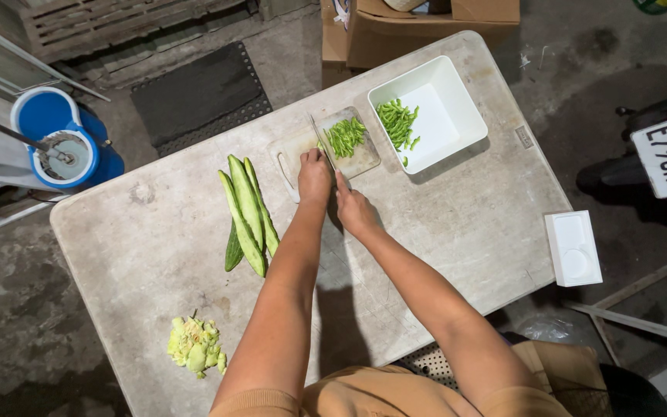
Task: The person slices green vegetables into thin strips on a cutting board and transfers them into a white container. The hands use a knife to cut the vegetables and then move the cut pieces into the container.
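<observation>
Pale grey desk (156, 239), stained and mottled. Light green cucumber halves (248, 212), one dark green skin strip. Bright green slices (345, 137) on pale, translucent board (364, 158). More green slices in white square tub (457, 116). Yellow-green peel heap (194, 347). White box (573, 247). Blue bucket (48, 116), white rim. Black ribbed mat (194, 93). Brown cartons (426, 27). Tan sleeves (380, 394).

Camera, head-worn, one unit: I have a single view, so nothing overlaps with another. It looks steeply down from above the wearer's shoulders, facing forward across the pale surface (156, 239). Range: arm's reach, both forearms running up from the bottom edge to mid-frame. Coverage: nearly the whole surface, turned diagonally in frame, plus concrete floor (9, 309) around it.
</observation>
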